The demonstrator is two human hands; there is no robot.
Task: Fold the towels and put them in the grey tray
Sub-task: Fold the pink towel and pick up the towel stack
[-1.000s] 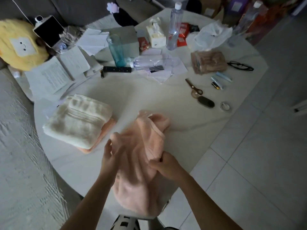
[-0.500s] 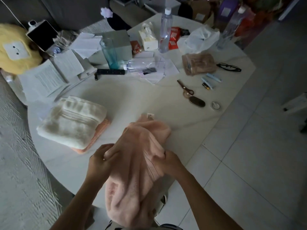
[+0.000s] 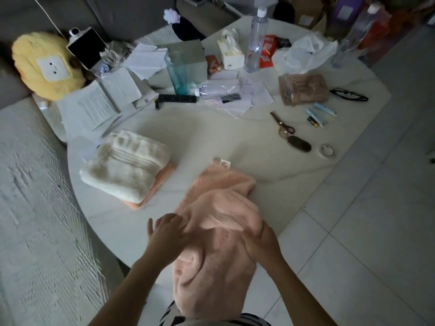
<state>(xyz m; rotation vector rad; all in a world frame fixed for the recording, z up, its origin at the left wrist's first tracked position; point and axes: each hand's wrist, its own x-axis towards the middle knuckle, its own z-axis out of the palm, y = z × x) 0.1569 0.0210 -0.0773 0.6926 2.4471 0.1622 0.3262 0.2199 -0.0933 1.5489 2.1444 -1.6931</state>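
A pink towel (image 3: 219, 222) lies rumpled over the near edge of the round white table (image 3: 211, 142), its far end with a small label flat on the top and its near end hanging toward me. My left hand (image 3: 166, 232) pinches its left edge. My right hand (image 3: 262, 241) grips its right edge. To the left a folded cream towel (image 3: 124, 164) sits on a folded pink towel (image 3: 162, 182). I see no grey tray.
Papers (image 3: 94, 107), a teal glass (image 3: 176, 74), bottles (image 3: 255, 41), a black remote (image 3: 176, 98), scissors (image 3: 282, 125), a tape roll (image 3: 327, 150), glasses (image 3: 348, 95) and a bread bag (image 3: 302, 89) crowd the far half. A yellow plush (image 3: 44, 67) sits far left. Tiled floor lies to the right.
Both hands have pulled the pink towel's sides apart and toward me, so it lies wider and flatter, with more of it hanging over the table edge.
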